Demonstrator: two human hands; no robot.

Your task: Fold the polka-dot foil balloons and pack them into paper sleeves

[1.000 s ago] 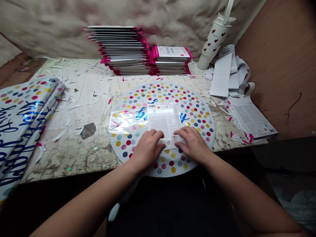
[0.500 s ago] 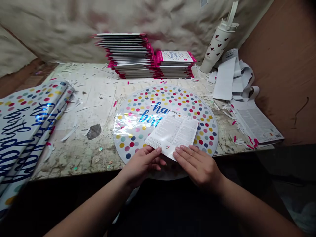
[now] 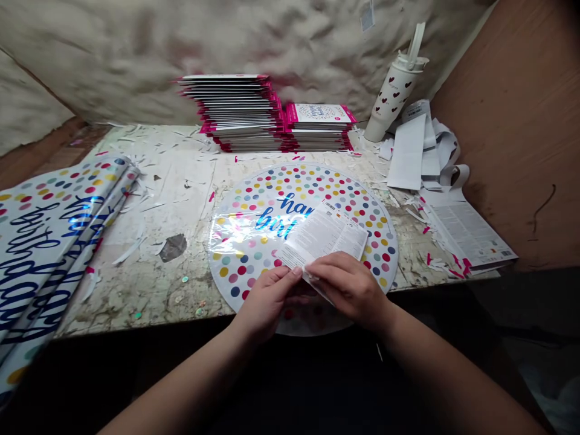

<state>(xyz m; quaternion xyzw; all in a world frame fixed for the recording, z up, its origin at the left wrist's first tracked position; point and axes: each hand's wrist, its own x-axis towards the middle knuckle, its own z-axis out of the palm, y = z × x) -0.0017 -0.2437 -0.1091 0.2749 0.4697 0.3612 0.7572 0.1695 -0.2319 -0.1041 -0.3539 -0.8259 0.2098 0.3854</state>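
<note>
White, text-printed rectangular packet (image 3: pixel 328 234) slants over the round, polka-dotted glossy sheet (image 3: pixel 247 257). Left hand (image 3: pixel 266 297) clamps the packet's near edge, right hand (image 3: pixel 356 289) pinches alongside — presumably steadying it.

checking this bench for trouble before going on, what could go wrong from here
The white, text-printed rectangular paper card could crease where the left hand and right hand hold its near end. The round white sheet with coloured dots might slip, since it overhangs the worn white table's near edge. The tall pink-and-white card stack may topple: its upper part juts leftward.
</note>
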